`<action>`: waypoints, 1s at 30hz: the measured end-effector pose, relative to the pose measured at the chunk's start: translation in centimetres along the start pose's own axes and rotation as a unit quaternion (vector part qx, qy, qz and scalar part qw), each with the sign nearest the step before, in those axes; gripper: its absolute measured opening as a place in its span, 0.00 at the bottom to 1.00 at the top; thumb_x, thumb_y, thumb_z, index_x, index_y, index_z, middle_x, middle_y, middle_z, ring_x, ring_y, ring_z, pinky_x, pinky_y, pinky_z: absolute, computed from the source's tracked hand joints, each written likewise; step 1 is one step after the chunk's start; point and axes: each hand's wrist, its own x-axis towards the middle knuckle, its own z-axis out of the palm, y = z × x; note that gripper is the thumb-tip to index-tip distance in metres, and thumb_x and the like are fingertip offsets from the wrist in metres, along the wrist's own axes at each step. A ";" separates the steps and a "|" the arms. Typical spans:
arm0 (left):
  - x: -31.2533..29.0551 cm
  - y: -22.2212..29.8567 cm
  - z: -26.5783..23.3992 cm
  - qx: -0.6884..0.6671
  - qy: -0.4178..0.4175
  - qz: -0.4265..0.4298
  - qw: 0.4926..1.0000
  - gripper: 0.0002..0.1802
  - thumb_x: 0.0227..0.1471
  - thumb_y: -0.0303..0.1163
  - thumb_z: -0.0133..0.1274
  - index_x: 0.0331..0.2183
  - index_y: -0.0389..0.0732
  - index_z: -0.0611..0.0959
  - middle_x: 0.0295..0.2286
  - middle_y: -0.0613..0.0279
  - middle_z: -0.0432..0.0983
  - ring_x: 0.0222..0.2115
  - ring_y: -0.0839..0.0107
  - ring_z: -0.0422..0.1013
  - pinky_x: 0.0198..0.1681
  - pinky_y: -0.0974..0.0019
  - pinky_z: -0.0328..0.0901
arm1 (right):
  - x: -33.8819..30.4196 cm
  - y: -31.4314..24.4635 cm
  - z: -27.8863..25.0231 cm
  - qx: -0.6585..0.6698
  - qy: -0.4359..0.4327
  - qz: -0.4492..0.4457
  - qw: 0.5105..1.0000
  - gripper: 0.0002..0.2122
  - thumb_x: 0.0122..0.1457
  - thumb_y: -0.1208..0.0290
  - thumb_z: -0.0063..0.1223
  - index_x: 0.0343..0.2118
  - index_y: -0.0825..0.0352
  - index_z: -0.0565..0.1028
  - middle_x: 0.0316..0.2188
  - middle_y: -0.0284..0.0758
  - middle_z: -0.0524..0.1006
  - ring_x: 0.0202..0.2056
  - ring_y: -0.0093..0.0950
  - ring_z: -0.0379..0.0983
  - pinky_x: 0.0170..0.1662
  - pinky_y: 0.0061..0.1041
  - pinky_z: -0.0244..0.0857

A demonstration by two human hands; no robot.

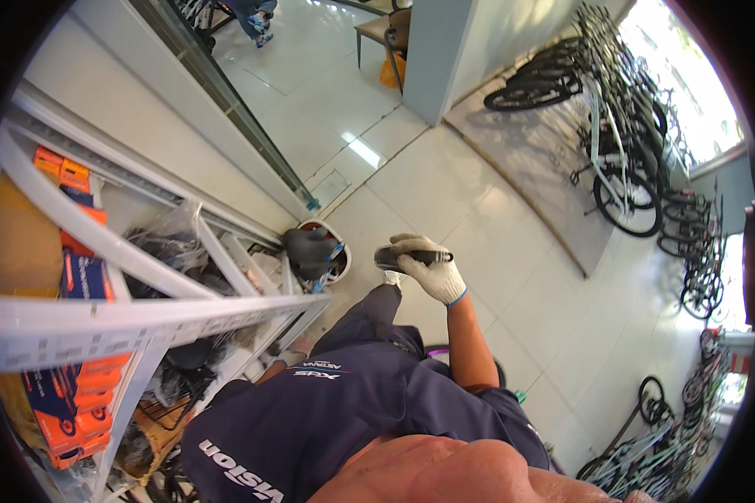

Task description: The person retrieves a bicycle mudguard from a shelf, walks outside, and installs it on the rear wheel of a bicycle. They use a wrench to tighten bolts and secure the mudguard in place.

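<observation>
My right hand (432, 272), in a white knit glove with a blue cuff edge, is closed around a dark elongated object (387, 257). The object is smooth and rounded at its left end; its exact kind does not show. It is held out in front of my body, over the tiled floor. Beyond its left end, on the floor, stands a white bin (344, 267) with a black rounded thing (309, 253) in its mouth. My left arm is bent at my side by the shelving, and its hand is hidden.
Close on my left rises a white metal shelf rack (143, 323) with orange and blue boxes (84, 277) and bagged parts. Bicycles (621, 184) stand in rows along the right side, some on a low platform (528, 184). A grey pillar (439, 63) and a stool (373, 32) are farther off. Someone's leg (253, 21) shows at the far left.
</observation>
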 end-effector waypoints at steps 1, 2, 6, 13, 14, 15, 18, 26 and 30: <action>2.0 0.6 -0.9 -0.060 -0.007 -0.051 0.997 0.16 0.63 0.38 0.54 0.45 0.38 0.84 0.38 0.50 0.84 0.35 0.60 0.82 0.42 0.59 0.75 | 1.7 1.1 -1.7 -0.002 0.008 -0.010 1.000 0.12 0.63 0.77 0.58 0.49 0.70 0.81 0.57 0.43 0.80 0.55 0.33 0.78 0.60 0.33 0.72; 4.1 1.5 -2.0 -0.112 -0.011 -0.099 0.989 0.16 0.63 0.39 0.54 0.45 0.38 0.85 0.38 0.50 0.84 0.35 0.60 0.81 0.43 0.59 0.75 | 3.2 2.4 -3.4 0.027 0.018 0.001 0.999 0.12 0.64 0.78 0.58 0.50 0.72 0.80 0.57 0.44 0.79 0.56 0.33 0.78 0.60 0.33 0.73; 12.6 5.3 -11.0 -0.226 0.017 -0.207 0.952 0.18 0.63 0.40 0.54 0.47 0.37 0.86 0.39 0.51 0.85 0.35 0.61 0.81 0.44 0.60 0.75 | 10.5 6.1 -10.7 0.030 0.078 0.038 0.996 0.12 0.67 0.80 0.54 0.52 0.77 0.77 0.56 0.45 0.79 0.52 0.34 0.81 0.57 0.33 0.77; 22.1 9.9 -31.2 -0.734 0.179 -0.290 0.587 0.13 0.66 0.38 0.55 0.40 0.38 0.84 0.30 0.60 0.80 0.27 0.67 0.78 0.30 0.61 0.74 | 22.1 7.4 -22.8 -0.064 0.156 0.112 0.979 0.11 0.70 0.76 0.50 0.48 0.72 0.81 0.34 0.36 0.85 0.31 0.21 0.81 0.33 0.22 0.74; 23.5 9.5 -34.6 -0.732 0.200 -0.266 0.594 0.13 0.66 0.38 0.55 0.41 0.37 0.84 0.30 0.60 0.80 0.28 0.68 0.78 0.30 0.61 0.74 | 24.3 7.8 -23.6 -0.090 0.161 0.094 0.978 0.11 0.70 0.75 0.51 0.48 0.72 0.81 0.33 0.36 0.85 0.30 0.22 0.81 0.33 0.24 0.74; 24.9 9.0 -38.2 -0.734 0.205 -0.271 0.587 0.14 0.66 0.38 0.55 0.42 0.37 0.84 0.30 0.61 0.80 0.28 0.68 0.77 0.30 0.62 0.74 | 26.5 8.2 -24.5 -0.110 0.165 0.070 0.978 0.11 0.70 0.73 0.51 0.48 0.71 0.82 0.32 0.37 0.86 0.30 0.24 0.82 0.33 0.27 0.74; 30.5 7.8 -49.6 -0.718 0.240 -0.210 0.618 0.18 0.67 0.39 0.55 0.47 0.35 0.84 0.33 0.61 0.82 0.33 0.70 0.79 0.36 0.65 0.74 | 33.8 9.4 -26.3 -0.205 0.160 0.027 0.965 0.13 0.72 0.67 0.48 0.43 0.70 0.83 0.27 0.39 0.85 0.28 0.31 0.82 0.34 0.33 0.74; 47.2 8.9 -83.2 -0.701 0.273 -0.029 0.659 0.21 0.69 0.41 0.54 0.55 0.36 0.82 0.41 0.61 0.82 0.45 0.69 0.79 0.49 0.63 0.74 | 59.8 8.1 -29.5 -0.261 -0.027 0.026 0.965 0.18 0.70 0.57 0.46 0.36 0.65 0.84 0.24 0.40 0.83 0.30 0.42 0.83 0.37 0.40 0.75; 49.1 6.6 -96.0 -0.642 0.318 0.029 0.697 0.22 0.70 0.41 0.54 0.55 0.35 0.81 0.43 0.60 0.83 0.46 0.72 0.77 0.50 0.65 0.72 | 76.3 4.8 -26.7 -0.292 -0.251 -0.005 0.923 0.16 0.68 0.56 0.49 0.38 0.64 0.81 0.27 0.46 0.82 0.33 0.48 0.81 0.39 0.46 0.73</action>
